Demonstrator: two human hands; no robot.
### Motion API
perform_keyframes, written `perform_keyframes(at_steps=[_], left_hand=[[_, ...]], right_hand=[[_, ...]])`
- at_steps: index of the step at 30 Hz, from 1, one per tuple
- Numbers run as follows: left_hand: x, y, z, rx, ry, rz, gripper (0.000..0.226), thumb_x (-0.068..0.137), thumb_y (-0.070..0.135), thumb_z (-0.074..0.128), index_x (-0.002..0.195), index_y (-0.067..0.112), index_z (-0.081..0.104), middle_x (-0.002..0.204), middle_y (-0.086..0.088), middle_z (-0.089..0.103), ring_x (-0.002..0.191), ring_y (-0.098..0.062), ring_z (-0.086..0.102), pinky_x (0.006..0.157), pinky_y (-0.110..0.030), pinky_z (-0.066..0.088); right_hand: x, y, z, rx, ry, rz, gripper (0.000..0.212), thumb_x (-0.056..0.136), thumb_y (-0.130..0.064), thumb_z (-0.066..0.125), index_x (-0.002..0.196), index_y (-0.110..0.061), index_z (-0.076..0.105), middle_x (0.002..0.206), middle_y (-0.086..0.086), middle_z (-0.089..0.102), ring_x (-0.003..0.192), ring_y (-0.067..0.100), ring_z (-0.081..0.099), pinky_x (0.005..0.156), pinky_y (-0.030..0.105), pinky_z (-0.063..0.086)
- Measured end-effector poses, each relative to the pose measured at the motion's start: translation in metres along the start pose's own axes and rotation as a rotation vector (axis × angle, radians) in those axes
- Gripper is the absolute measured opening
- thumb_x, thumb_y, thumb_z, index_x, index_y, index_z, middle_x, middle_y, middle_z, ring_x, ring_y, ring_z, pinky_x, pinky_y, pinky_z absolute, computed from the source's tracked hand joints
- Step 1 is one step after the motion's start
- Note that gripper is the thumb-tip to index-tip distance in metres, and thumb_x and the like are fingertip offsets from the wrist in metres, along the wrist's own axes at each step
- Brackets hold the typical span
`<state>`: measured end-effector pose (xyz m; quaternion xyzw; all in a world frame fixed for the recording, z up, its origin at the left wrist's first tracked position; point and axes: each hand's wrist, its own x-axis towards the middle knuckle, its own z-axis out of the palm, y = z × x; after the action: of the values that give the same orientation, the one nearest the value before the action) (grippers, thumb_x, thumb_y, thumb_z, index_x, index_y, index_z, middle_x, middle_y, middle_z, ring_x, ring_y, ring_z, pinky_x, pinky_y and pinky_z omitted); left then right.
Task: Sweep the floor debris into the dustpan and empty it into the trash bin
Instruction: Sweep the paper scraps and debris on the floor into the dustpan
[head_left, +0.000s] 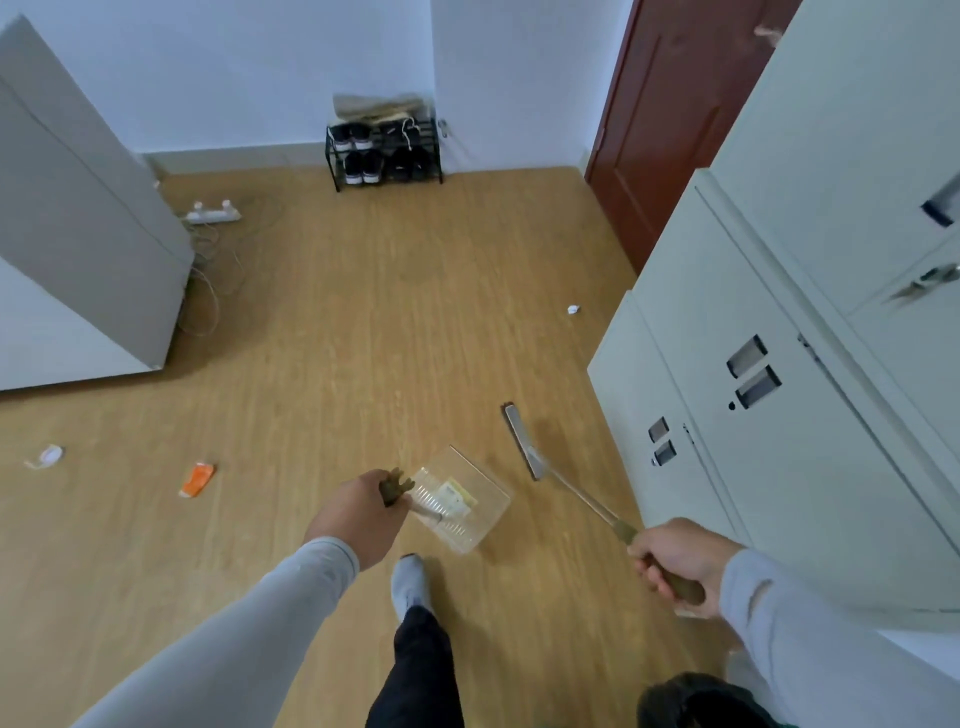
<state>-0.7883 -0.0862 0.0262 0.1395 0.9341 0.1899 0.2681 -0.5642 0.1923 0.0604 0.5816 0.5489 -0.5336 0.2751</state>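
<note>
The left hand (358, 512) is gripping the clear dustpan (460, 499) at frame centre; just right, the right hand (675, 564) is clasping the broom (524, 441) handle.

Clear dustpan (462, 499) with yellow-white scrap inside; orange wrapper (197, 479); white paper ball (572, 309); tan wood-grain floor (337, 338); dark red door (670, 119); pale grey-green lockers (810, 364); black shoe rack (384, 150).
</note>
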Motion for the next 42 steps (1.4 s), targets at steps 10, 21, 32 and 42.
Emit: perform_keyframes(at_steps=[10, 21, 32, 42], left_hand=[[0.186, 0.032, -0.106, 0.013, -0.072, 0.130, 0.013, 0.093, 0.041, 0.056, 0.102, 0.035, 0.063, 0.076, 0.011, 0.066, 0.064, -0.014, 0.064, 0.060, -0.028, 0.054], [0.364, 0.144, -0.137, 0.075, -0.074, 0.166, 0.013, 0.094, 0.040, 0.057, 0.101, 0.031, 0.063, 0.077, 0.007, 0.067, 0.067, -0.018, 0.064, 0.060, -0.029, 0.052], [0.479, 0.286, -0.134, 0.133, -0.081, 0.153, 0.016, 0.093, 0.043, 0.055, 0.105, 0.034, 0.062, 0.079, 0.011, 0.065, 0.070, -0.017, 0.063, 0.059, -0.028, 0.047], [0.608, 0.355, -0.098, 0.182, -0.156, 0.214, 0.020, 0.095, 0.040, 0.054, 0.111, 0.029, 0.061, 0.078, 0.009, 0.063, 0.069, -0.017, 0.059, 0.060, -0.029, 0.046]], right_hand=[[0.043, -0.179, 0.035, 0.146, 0.165, -0.017, 0.022, 0.090, -0.003, 0.050, 0.069, -0.006, 0.057, 0.048, 0.005, 0.051, 0.041, 0.014, 0.042, 0.040, 0.020, 0.036], [0.147, -0.348, -0.053, 0.276, 0.250, -0.078, 0.017, 0.091, -0.004, 0.044, 0.079, -0.006, 0.057, 0.055, 0.007, 0.052, 0.042, 0.015, 0.042, 0.041, 0.019, 0.034], [0.224, -0.474, -0.160, 0.217, 0.220, -0.068, 0.022, 0.091, -0.002, 0.044, 0.076, -0.002, 0.060, 0.061, 0.013, 0.051, 0.047, 0.019, 0.041, 0.046, 0.027, 0.035], [0.293, -0.551, -0.213, 0.168, 0.293, -0.010, 0.021, 0.084, -0.002, 0.043, 0.083, -0.003, 0.064, 0.068, 0.015, 0.057, 0.063, 0.027, 0.050, 0.052, 0.032, 0.038]])
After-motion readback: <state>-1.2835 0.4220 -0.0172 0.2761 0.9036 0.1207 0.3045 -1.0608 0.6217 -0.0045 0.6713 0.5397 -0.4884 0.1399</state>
